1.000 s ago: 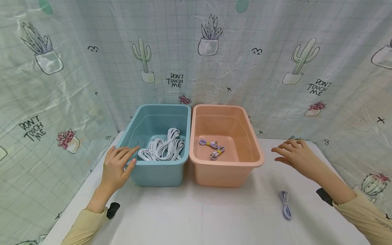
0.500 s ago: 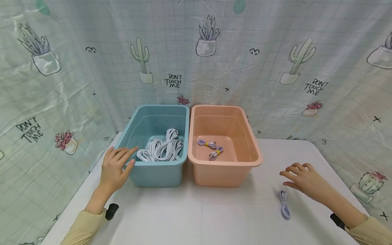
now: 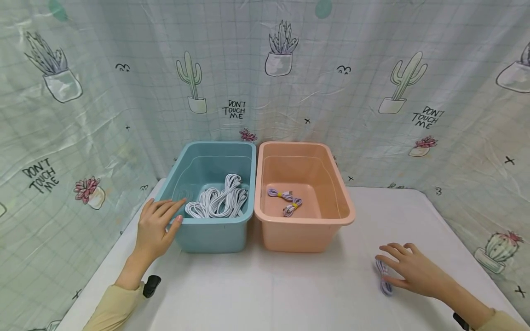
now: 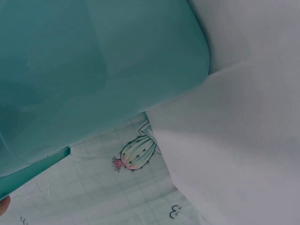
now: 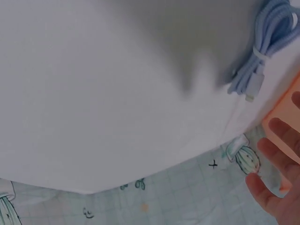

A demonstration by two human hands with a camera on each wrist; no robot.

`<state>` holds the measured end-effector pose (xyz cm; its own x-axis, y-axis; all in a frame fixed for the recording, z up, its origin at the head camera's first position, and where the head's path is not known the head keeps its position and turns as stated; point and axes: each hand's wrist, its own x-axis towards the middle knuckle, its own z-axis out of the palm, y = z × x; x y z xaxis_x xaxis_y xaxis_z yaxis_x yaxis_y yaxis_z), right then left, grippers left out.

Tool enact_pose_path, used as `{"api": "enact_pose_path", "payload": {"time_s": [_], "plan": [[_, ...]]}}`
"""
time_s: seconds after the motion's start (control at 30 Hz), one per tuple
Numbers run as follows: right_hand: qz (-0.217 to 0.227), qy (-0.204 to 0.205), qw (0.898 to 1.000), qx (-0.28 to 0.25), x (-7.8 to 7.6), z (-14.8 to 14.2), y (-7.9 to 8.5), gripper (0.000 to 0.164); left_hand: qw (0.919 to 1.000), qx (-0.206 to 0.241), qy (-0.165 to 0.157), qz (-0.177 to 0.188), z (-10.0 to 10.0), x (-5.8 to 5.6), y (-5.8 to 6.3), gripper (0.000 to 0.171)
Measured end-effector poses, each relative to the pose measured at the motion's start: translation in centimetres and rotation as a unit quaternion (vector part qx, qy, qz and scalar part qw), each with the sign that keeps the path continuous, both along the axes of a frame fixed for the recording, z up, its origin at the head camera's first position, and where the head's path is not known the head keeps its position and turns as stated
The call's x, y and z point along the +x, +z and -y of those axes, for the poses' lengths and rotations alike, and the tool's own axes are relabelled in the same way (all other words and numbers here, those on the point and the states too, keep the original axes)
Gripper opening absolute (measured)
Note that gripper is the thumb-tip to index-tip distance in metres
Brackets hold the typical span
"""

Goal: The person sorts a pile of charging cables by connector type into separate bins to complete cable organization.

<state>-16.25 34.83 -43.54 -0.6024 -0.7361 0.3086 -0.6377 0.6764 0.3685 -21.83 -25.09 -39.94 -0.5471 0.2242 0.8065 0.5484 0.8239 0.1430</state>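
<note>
On the white table at the right lies a bundled lilac-blue charging cable (image 3: 386, 288), tied at its middle. My right hand (image 3: 414, 272) hovers over it, thumb and fingers spread around it in the head view. In the right wrist view the fingers (image 5: 280, 154) are spread apart, and the cable (image 5: 272, 37) lies beyond them with nothing gripping it. At the left, my left hand (image 3: 154, 228) rests at the near left corner of the blue bin (image 3: 215, 236), fingers extended over the rim. Only a fingertip (image 4: 3, 205) of that hand shows in the left wrist view.
Inside the blue bin lie several bundled white cables (image 3: 221, 200). Right beside it stands an orange bin (image 3: 302, 236) holding two small lilac cables (image 3: 291, 208) with yellow ties. A patterned curtain (image 3: 314, 92) hangs behind the white table (image 3: 265, 289).
My right hand has come down and toward the near side from beside the orange bin to over the lilac-blue cable. My left hand stays at the blue bin's rim.
</note>
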Motion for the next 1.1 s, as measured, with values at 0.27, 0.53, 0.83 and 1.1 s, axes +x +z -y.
{"api": "enact_pose_path", "payload": {"time_s": [0.27,0.53,0.83,1.1], "plan": [[0.034,0.001,0.999,-0.01,0.7,-0.2,-1.1,0.058,1.0,0.0,0.001,0.003,0.0,0.1,0.0,0.045],[0.068,-0.018,0.997,-0.022,0.7,-0.3,-2.3,0.061,1.0,-0.003,0.002,0.005,-0.1,0.3,0.2,0.045],[0.09,-0.031,0.995,-0.016,0.5,0.2,-3.3,0.064,1.0,-0.001,0.002,0.002,-0.2,0.2,0.2,0.044],[0.104,-0.029,0.994,-0.016,0.2,0.6,-3.3,0.055,0.9999,-0.003,0.005,0.012,-0.1,0.3,0.3,0.045]]}}
